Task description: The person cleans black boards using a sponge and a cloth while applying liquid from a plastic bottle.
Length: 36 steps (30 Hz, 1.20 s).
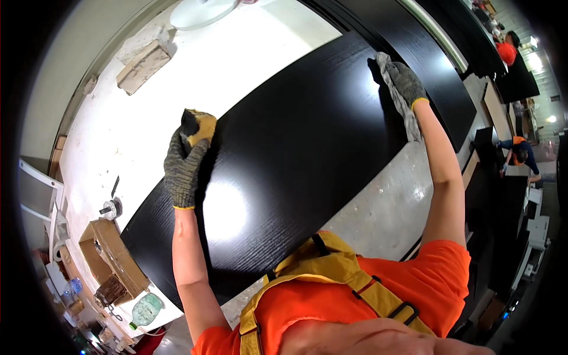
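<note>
A long glossy black panel (290, 142) with faint wood grain lies across the white worktable (112, 130) before me. My left hand (185, 168), in a grey knit glove, is closed round a yellow sponge (203, 125) with a black-stained side, above the panel's left long edge. At the panel's far right end, my right hand (407, 83), gloved alike, grips a crumpled grey cloth (395, 92) that hangs down beside my forearm. A dark shadow lies on the panel beside the cloth.
Another black panel (426, 65) lies beyond the far right end. On the table are a worn block (144, 67), a small round metal piece (110, 208), a cardboard box (112, 254) and a green plastic bottle (145, 310). Other people (520, 152) are at the right, far off.
</note>
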Motion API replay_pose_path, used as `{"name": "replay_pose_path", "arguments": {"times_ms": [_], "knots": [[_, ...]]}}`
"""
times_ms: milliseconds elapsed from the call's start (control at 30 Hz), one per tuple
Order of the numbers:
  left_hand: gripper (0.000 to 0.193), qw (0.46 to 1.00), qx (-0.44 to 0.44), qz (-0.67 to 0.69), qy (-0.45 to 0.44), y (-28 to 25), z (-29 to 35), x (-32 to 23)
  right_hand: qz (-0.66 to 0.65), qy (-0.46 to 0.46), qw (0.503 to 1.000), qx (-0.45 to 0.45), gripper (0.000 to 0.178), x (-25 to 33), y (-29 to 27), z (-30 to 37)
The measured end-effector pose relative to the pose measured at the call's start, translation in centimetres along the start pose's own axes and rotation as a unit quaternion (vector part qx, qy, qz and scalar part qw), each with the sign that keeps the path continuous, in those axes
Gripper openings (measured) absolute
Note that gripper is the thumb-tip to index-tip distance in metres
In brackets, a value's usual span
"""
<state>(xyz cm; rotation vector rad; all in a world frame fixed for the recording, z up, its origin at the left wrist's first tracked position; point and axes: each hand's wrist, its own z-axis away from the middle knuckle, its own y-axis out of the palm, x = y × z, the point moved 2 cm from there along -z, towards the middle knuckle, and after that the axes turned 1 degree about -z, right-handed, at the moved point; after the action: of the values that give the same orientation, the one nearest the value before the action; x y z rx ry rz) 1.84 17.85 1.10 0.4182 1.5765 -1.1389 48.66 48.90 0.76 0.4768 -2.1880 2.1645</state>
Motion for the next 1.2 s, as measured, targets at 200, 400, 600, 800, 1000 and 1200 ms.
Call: {"name": "replay_pose_path", "arguments": {"times_ms": [200,400,600,800,1000,1200], "knots": [[0.068,0.999,-0.013,-0.028,-0.014,-0.3,0.5,0.1,-0.134,-0.085,0.981,0.111,0.058,2.6,3.5,-12.2],[0.067,0.999,-0.028,-0.025,-0.023,-0.3,0.4,0.6,-0.208,-0.017,0.976,0.060,0.060,5.1,3.5,-13.0],[0.068,0.999,-0.022,0.017,-0.023,-0.1,0.0,0.6,-0.147,-0.114,0.982,0.040,0.061,-1.3,0.7,-4.5],[0.067,0.999,-0.011,-0.040,-0.010,-0.4,0.5,0.1,-0.271,0.009,0.962,-0.019,0.054,-5.1,2.2,1.9],[0.073,0.996,-0.078,-0.009,0.051,-0.1,-0.1,1.9,-0.063,-0.075,0.985,-0.143,0.049,2.4,0.9,1.3],[0.068,0.991,-0.121,-0.015,0.058,0.1,-0.2,1.0,0.117,-0.170,0.964,-0.166,0.044,6.8,0.6,0.0]]}}
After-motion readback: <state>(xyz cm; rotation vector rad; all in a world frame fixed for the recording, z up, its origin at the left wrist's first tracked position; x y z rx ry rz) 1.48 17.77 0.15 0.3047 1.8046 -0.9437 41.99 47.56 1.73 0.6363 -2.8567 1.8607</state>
